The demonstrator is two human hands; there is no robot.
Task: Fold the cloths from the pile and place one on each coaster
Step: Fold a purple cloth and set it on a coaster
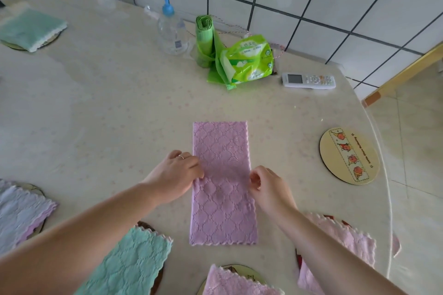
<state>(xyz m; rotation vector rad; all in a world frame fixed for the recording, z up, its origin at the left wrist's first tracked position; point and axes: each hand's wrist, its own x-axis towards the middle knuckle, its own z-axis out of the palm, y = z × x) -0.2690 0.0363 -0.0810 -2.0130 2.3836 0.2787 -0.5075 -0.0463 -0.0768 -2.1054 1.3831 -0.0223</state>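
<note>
A long pink cloth, folded into a strip, lies flat on the table between the left hand and right hand, each pinching one long edge midway.

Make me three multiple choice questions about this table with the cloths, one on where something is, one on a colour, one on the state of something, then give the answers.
1. Where is the bare coaster?
A. right of the purple cloth
B. left of it
C. under it

2. What colour is the soap bottle's pump?
A. red
B. blue
C. black

3. How does the purple cloth lie?
A. crumpled in a heap
B. rolled up
C. flat as a long narrow strip

Answers: 1 A, it sits near the table's right edge. 2 B, the pump top is bright blue. 3 C, it lies flat while the left hand and right hand touch its long edges.
</note>
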